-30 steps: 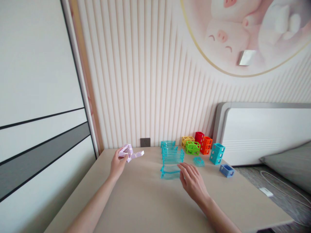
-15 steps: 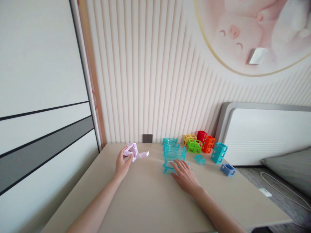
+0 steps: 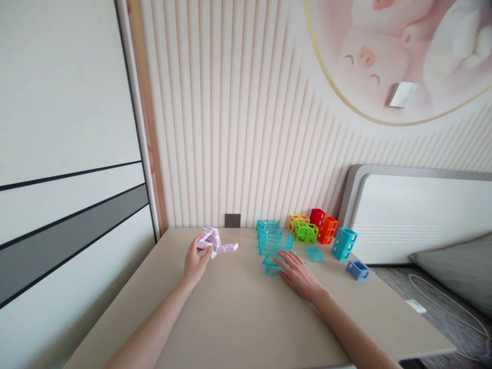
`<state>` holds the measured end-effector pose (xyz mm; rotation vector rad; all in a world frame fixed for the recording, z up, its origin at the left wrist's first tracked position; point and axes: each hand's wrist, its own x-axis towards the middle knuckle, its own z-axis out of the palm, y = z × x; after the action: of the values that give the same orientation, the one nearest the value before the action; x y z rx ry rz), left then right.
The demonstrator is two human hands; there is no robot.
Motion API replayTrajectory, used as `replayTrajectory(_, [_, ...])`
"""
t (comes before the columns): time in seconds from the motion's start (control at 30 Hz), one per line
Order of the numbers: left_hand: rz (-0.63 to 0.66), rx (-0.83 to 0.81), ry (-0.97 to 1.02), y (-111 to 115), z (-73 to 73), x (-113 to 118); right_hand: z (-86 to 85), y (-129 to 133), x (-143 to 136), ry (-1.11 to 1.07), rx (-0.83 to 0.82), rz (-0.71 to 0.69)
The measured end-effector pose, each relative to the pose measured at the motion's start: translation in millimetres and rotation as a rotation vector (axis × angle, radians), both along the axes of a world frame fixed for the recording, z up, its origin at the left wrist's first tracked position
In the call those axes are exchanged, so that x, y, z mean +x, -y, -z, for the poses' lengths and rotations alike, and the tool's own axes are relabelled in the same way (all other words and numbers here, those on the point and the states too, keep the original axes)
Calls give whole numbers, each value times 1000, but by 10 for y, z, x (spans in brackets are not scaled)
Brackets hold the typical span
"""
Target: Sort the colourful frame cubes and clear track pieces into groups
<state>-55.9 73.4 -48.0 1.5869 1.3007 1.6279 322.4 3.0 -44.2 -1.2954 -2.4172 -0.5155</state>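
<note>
My left hand is closed round a lilac-and-white folding snake puzzle, gripping its looped end above the table's left side. The puzzle's straight tail points right. My right hand lies palm down with fingers stretched out over a translucent teal plastic piece. Its fingertips rest on or just over that piece and cover its right part. Just behind are more teal plastic frames, lined up toward the wall.
Right of the frames stand yellow, green, red, orange and teal open block shapes. A blue block and a flat teal piece lie nearer. The table meets a ribbed wall.
My right hand has shifted slightly right, and the teal piece under it has slid right too. The left hand keeps hold of the snake puzzle, nearly still.
</note>
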Motion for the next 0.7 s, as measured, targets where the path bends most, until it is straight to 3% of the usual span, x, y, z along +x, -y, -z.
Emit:
replayTrajectory(0.2, [-32,61,-61,-43,64,-11,-31,21,-47,25,16,-27])
replayTrajectory(0.37, [-32,148,-110,8,0,1,-186,121,-133,-47,87,-145])
replayTrajectory(0.53, [85,225,-98,148,-154,46,-411,117,-785,-491,35,-136])
replayTrajectory(0.7, [205,326,-220,231,-132,92,-486,-143,-1593,-982,-289,-149])
